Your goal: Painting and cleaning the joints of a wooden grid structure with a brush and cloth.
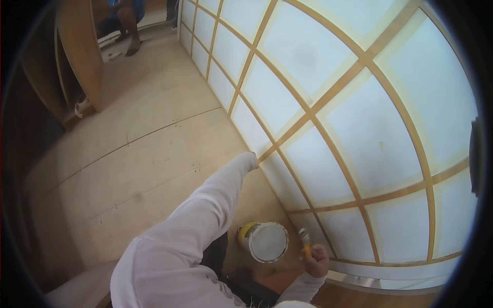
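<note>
Nearest the camera, a pale left sleeve (174,241) is stretched toward a white-paned lattice wall (380,149). Lower right, what looks like a yellow-handled brush (307,250) is held by the right hand (316,262), its grip curled snugly round the handle; its long axis is pointed away from the body, between the wall and a yellow-and-white bucket (267,241), which lies just left and nearer this hand. Its bristles cannot be made out clearly. The left hand is lost past its cuff, so its grip cannot be told. Beyond the wooden floor (154,123), another person (129,20) is cut off by the upper edge.
</note>
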{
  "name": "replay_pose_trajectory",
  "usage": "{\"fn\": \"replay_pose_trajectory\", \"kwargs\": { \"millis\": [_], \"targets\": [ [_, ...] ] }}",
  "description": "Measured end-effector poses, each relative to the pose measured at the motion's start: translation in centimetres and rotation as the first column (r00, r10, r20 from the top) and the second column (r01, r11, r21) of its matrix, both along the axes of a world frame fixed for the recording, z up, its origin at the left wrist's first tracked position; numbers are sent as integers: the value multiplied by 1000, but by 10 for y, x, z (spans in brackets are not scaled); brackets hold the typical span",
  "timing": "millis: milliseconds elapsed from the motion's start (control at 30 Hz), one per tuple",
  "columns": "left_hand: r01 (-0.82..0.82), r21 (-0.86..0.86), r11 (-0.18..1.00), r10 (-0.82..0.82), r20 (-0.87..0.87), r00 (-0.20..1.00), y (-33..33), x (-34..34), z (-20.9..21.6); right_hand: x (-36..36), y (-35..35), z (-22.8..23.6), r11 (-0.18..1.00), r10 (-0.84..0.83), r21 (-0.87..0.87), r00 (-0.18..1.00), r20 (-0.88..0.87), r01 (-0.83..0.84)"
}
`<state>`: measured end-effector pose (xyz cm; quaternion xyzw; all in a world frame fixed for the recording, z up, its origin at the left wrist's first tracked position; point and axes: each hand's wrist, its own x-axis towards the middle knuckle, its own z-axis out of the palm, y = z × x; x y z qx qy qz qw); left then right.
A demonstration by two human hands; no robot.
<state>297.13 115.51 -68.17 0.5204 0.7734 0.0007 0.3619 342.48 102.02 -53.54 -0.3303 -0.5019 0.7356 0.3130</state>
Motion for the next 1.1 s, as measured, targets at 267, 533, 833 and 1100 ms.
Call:
{"fn": "replay_pose_trajectory", "kwargs": {
  "millis": [267,533,833,1100],
  "targets": [
    [-103,1,995,103,32,994,24,-9,-48,-20,-10,-6,999,-32,7,996,-79,33],
    [-11,-79,997,1,-123,992,17,1,-16,1,-10,-19,984,-145,98,989,-13,146],
    [74,-83,994,-85,-140,987,11,14,7,9,-15,-9,955,-296,17,955,-32,296],
    [89,-121,989,-107,-150,983,21,14,-13,9,-21,2,954,-298,50,954,19,297]
  ]
}}
